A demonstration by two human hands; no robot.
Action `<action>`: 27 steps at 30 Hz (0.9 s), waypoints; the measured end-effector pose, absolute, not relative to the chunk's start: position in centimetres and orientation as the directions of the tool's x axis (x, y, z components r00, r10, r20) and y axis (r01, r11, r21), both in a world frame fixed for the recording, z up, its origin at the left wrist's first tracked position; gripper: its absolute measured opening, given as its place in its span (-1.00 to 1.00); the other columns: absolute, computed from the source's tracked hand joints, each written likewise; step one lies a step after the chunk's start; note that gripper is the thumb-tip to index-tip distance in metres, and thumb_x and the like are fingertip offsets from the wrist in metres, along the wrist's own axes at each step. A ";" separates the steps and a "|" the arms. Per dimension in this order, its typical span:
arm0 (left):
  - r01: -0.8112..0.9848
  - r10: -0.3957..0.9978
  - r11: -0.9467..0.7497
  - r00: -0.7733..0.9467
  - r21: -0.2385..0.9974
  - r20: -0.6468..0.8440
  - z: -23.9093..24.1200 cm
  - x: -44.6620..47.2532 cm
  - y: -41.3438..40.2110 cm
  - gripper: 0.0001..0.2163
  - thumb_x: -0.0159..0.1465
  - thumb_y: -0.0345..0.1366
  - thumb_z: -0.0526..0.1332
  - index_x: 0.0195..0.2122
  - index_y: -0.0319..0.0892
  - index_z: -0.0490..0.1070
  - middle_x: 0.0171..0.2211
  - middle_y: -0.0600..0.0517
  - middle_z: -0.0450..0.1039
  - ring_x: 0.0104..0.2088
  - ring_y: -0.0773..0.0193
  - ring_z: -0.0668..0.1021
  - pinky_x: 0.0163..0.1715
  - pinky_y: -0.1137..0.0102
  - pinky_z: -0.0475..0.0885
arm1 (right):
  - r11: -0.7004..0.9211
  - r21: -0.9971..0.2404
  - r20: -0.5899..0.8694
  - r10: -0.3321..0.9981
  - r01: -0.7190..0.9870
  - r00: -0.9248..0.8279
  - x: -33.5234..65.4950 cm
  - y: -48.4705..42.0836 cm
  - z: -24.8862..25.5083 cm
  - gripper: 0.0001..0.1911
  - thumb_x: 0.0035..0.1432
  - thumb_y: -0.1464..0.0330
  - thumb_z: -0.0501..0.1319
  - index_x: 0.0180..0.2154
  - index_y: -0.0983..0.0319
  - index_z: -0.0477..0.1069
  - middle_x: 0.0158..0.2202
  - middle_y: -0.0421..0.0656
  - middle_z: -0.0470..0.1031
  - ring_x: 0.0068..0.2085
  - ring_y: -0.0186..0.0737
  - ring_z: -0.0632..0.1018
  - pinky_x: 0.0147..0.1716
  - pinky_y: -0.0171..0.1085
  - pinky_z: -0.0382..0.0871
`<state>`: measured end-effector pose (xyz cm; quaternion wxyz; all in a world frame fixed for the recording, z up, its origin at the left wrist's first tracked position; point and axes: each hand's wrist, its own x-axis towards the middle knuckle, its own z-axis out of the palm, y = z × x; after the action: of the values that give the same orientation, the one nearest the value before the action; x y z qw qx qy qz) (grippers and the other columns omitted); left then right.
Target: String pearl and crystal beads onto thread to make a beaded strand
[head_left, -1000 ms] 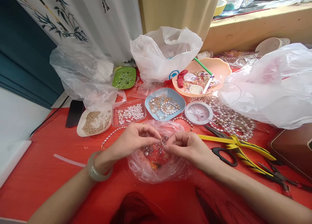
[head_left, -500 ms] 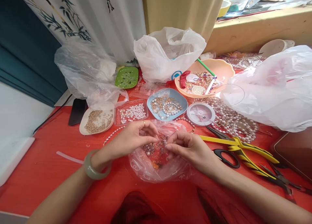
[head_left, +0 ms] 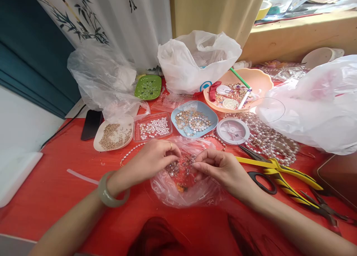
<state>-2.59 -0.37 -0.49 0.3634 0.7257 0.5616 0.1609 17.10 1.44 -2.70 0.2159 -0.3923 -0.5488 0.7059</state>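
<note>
A clear plastic bag [head_left: 185, 198] lies open on the red table in front of me, with small glassy and pearl-like beads [head_left: 173, 168] and some orange ones inside. Over its left side, my left hand [head_left: 156, 157] bends in with thumb and fingers drawn together. Facing it across the bag's mouth, my right hand [head_left: 220, 168] has thumb and forefinger pinched. Whatever either pinch holds is too small or hidden to make out. Just beyond the bag stand a clear red-tinted tray of white pearl beads [head_left: 156, 128] and a blue dish [head_left: 178, 130] of gold and pearl chains.
A cream dish [head_left: 97, 144] of gold beads sits left, near a black phone [head_left: 91, 125]. To the right are a white spool [head_left: 233, 130], pearl strands [head_left: 267, 137], scissors [head_left: 263, 182] and yellow-handled pliers [head_left: 295, 174]. White bags [head_left: 181, 70] and a peach bowl [head_left: 266, 85] stand behind.
The whole view has shifted slightly, so things sit a little further right. Both hands stay over the bag, with only small finger movements.
</note>
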 end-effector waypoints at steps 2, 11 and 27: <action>0.778 0.913 -0.205 0.370 0.594 -0.170 -0.5 -2.8 -0.5 -0.85 0.15 -0.43 0.11 -0.37 -0.18 0.48 -0.37 0.02 0.51 -0.36 0.26 0.49 -0.32 0.40 0.32 | -0.300 -0.946 -0.315 0.748 0.126 -0.584 17.1 1.5 -2.8 -0.74 -0.06 0.21 0.27 -0.50 0.28 0.35 -0.60 -0.24 0.41 -0.55 -0.40 0.44 -0.52 -0.39 0.30; 0.832 0.860 -0.346 0.466 0.434 -0.208 -0.8 -2.7 -0.9 -0.86 0.18 -0.43 0.08 -0.40 -0.17 0.43 -0.39 0.02 0.41 -0.30 0.23 0.40 -0.31 0.37 0.25 | -0.294 -0.949 -0.303 0.752 0.114 -0.585 17.1 1.6 -2.9 -0.78 -0.02 0.26 0.24 -0.50 0.29 0.33 -0.58 -0.25 0.39 -0.54 -0.43 0.42 -0.51 -0.41 0.28; 0.856 0.810 -0.438 0.509 0.276 -0.291 0.0 -2.0 -2.0 -0.90 0.20 -0.39 0.11 -0.41 -0.15 0.39 -0.41 0.06 0.37 -0.26 0.22 0.34 -0.43 0.40 0.15 | -0.280 -0.953 -0.293 0.736 0.119 -0.610 17.1 1.6 -2.9 -0.81 0.01 0.30 0.21 -0.51 0.30 0.32 -0.58 -0.26 0.37 -0.55 -0.45 0.39 -0.52 -0.42 0.25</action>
<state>-1.97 -2.02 0.00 0.1967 0.8460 0.4923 -0.0574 17.05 1.61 -2.86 0.2196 -0.3830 -0.5583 0.7024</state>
